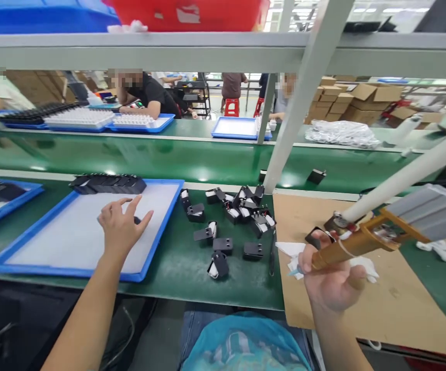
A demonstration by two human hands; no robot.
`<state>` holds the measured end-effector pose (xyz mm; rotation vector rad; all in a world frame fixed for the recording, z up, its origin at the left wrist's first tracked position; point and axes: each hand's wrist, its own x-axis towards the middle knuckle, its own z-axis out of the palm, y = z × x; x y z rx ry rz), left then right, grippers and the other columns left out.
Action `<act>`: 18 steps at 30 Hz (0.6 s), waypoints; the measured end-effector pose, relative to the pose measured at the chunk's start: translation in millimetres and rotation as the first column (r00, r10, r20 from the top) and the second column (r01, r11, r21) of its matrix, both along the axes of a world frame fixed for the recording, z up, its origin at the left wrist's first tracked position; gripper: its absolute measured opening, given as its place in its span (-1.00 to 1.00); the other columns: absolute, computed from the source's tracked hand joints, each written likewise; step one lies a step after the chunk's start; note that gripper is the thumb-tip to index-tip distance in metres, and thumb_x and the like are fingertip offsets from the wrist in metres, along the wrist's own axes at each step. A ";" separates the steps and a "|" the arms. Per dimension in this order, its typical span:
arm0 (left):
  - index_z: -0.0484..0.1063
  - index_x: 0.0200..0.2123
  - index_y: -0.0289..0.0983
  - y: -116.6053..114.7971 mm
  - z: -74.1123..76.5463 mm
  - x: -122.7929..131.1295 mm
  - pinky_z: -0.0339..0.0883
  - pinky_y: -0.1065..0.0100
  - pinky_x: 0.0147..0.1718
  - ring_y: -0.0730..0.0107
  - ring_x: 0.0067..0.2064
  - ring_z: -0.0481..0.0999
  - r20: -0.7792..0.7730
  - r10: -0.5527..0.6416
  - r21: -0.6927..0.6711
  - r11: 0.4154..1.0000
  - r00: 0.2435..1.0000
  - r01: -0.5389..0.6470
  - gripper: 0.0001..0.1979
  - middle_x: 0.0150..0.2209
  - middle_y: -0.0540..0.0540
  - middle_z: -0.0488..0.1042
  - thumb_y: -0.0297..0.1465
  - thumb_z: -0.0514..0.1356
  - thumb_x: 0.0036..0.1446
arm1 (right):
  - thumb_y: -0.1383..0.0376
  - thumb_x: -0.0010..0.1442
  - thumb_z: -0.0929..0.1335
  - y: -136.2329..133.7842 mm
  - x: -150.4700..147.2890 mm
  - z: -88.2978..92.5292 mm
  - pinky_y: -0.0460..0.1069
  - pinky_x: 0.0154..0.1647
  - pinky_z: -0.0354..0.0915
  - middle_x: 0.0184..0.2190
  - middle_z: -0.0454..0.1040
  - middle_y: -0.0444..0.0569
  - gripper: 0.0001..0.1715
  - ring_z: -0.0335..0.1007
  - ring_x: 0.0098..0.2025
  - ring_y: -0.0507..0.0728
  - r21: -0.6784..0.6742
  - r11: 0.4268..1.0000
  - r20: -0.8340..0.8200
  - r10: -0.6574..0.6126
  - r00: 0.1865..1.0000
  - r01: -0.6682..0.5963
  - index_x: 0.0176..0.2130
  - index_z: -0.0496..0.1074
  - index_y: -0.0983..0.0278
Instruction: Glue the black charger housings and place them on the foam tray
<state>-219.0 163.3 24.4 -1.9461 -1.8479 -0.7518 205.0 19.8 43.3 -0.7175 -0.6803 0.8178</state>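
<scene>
My left hand (120, 224) is over a white-lined, blue-rimmed tray (52, 255), its fingers spread. A dark piece shows between thumb and index finger, mostly covered by the hand. Black plug adapters (109, 184) stand in a row along the tray's back edge. At the right, my right hand (331, 281) has its fingers curled behind a gold-coloured cylindrical tool (346, 250), the thumb held out to the side. Beyond the tool, the fingers are on a black adapter housing (314, 236), partly hidden. Whether the hand also bears on the tool is unclear.
Loose black adapters (223, 246) lie scattered on the green bench between my hands. Brown cardboard (385, 304) lies under the right hand, with white paper on it. A slanted white pole (404, 170) and a frame post (292, 103) rise there. Co-workers sit beyond the green channel.
</scene>
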 end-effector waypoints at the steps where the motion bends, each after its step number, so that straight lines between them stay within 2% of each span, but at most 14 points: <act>1: 0.35 0.16 -0.25 13.0 8.1 14.6 0.10 -0.17 0.07 -0.26 0.16 0.19 0.039 -0.078 0.006 0.997 0.996 0.077 -0.48 0.09 -0.37 0.34 -0.15 0.14 0.18 | -0.22 0.04 0.28 -0.3 0.3 -0.1 -0.01 -0.71 0.12 -0.16 0.44 -0.05 -0.35 0.25 -0.68 0.00 0.000 1.000 0.005 0.001 1.000 -0.001 -0.07 0.46 0.13; 4: 0.30 0.17 -0.25 64.5 33.2 78.4 0.13 -0.01 0.16 -0.04 0.15 0.29 0.117 -0.357 -0.077 0.927 0.927 0.367 -0.48 0.07 -0.27 0.40 -0.15 0.11 0.21 | -0.22 0.06 0.25 -1.7 1.5 -1.1 -0.01 -0.69 0.13 -0.13 0.45 -0.01 -0.36 0.24 -0.67 0.00 0.002 1.000 0.019 -0.005 1.000 0.005 -0.06 0.44 0.10; 7: 0.19 0.25 -0.28 120.8 47.2 160.1 0.12 0.05 0.19 0.01 0.24 0.24 0.158 -0.533 -0.296 0.777 0.831 0.555 -0.42 0.22 -0.26 0.30 -0.21 0.13 0.20 | -0.22 0.06 0.23 -4.2 2.8 -4.2 0.01 -0.72 0.10 -0.12 0.45 -0.01 -0.38 0.22 -0.68 0.02 -0.015 0.999 0.027 -0.031 0.999 0.032 -0.04 0.43 0.03; 9: 0.15 0.27 -0.30 153.5 46.0 213.5 0.13 0.10 0.20 0.03 0.28 0.22 0.175 -0.581 -0.438 0.677 0.795 0.592 -0.38 0.27 -0.26 0.24 -0.26 0.17 0.17 | -0.22 0.03 0.22 -6.7 4.7 -7.6 0.04 -0.74 0.07 -0.13 0.44 -0.02 -0.38 0.20 -0.70 0.03 -0.029 0.997 0.022 -0.066 0.998 0.067 -0.03 0.42 -0.03; 11: 0.19 0.24 -0.30 179.1 38.2 259.7 0.17 0.16 0.19 0.06 0.26 0.27 0.175 -0.606 -0.507 0.620 0.776 0.599 -0.35 0.26 -0.27 0.26 -0.32 0.26 0.10 | -0.24 0.00 0.23 -9.7 8.0 -11.4 0.07 -0.74 0.09 -0.13 0.43 -0.04 -0.37 0.20 -0.71 0.04 -0.057 0.995 0.017 -0.081 0.997 0.082 -0.01 0.39 -0.10; 13: 0.26 0.19 -0.29 196.8 28.5 295.5 0.23 0.12 0.16 0.07 0.22 0.32 0.166 -0.619 -0.562 0.580 0.768 0.590 -0.41 0.22 -0.26 0.31 -0.34 0.30 0.09 | -0.27 -0.03 0.26 -12.1 12.1 -15.1 0.11 -0.71 0.14 -0.12 0.43 -0.07 -0.37 0.23 -0.70 0.07 -0.100 0.994 0.009 -0.053 0.999 0.053 0.00 0.35 -0.18; 16: 0.34 0.10 -0.29 210.4 19.8 328.5 0.37 0.03 0.04 0.14 0.09 0.43 0.141 -0.615 -0.628 0.550 0.776 0.551 -0.60 0.12 -0.21 0.38 -0.28 0.21 0.23 | -0.31 -0.10 0.30 -11.9 17.2 -20.8 0.12 -0.71 0.14 -0.14 0.43 -0.09 -0.36 0.25 -0.70 0.10 -0.119 0.993 -0.006 -0.011 1.000 0.010 -0.03 0.33 -0.25; 18: 0.37 0.06 -0.29 213.4 22.4 337.2 0.43 0.06 -0.05 0.22 -0.01 0.47 0.116 -0.595 -0.655 0.556 0.796 0.511 -0.66 0.06 -0.18 0.41 -0.26 0.15 0.28 | -0.36 -0.16 0.30 -9.1 19.1 -24.6 0.09 -0.73 0.10 -0.18 0.44 -0.09 -0.32 0.23 -0.72 0.09 -0.092 0.996 0.001 -0.008 1.000 0.008 -0.07 0.34 -0.22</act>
